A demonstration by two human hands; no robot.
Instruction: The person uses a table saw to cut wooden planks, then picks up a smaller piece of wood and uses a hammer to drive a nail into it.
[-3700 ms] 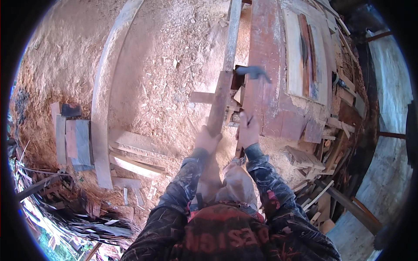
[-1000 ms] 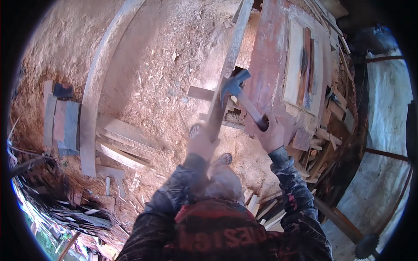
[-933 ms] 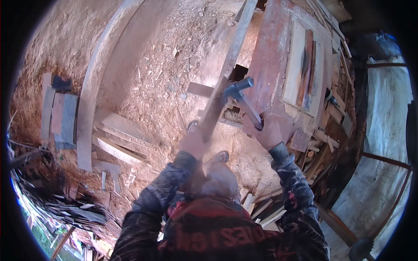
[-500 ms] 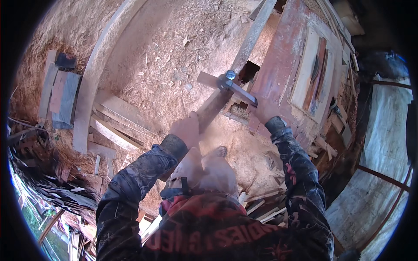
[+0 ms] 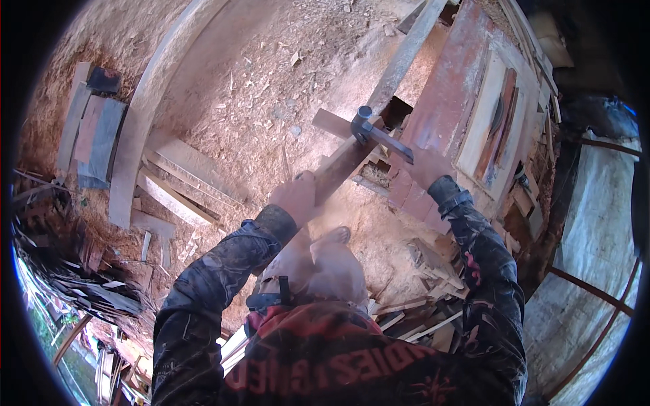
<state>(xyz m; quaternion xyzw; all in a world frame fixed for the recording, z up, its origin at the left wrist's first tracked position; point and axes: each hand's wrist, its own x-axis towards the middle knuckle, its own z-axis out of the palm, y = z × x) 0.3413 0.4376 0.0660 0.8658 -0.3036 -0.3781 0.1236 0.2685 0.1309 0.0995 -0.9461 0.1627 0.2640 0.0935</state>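
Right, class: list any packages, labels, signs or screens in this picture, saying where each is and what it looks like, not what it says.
Printed lettering on the person's dark top, bottom centre: large red letters, seen upside down.
No packages, signs or screens show.

The near end of the wooden plank (image 5: 342,162) vanishes inside the left hand (image 5: 295,196), and the hammer (image 5: 376,132) handle's end is swallowed by the right hand (image 5: 428,166). Whatever the hammer head strikes is too small to make out. The person's legs are hidden under the jacket (image 5: 325,352), whose lower part the picture's edge cuts off.
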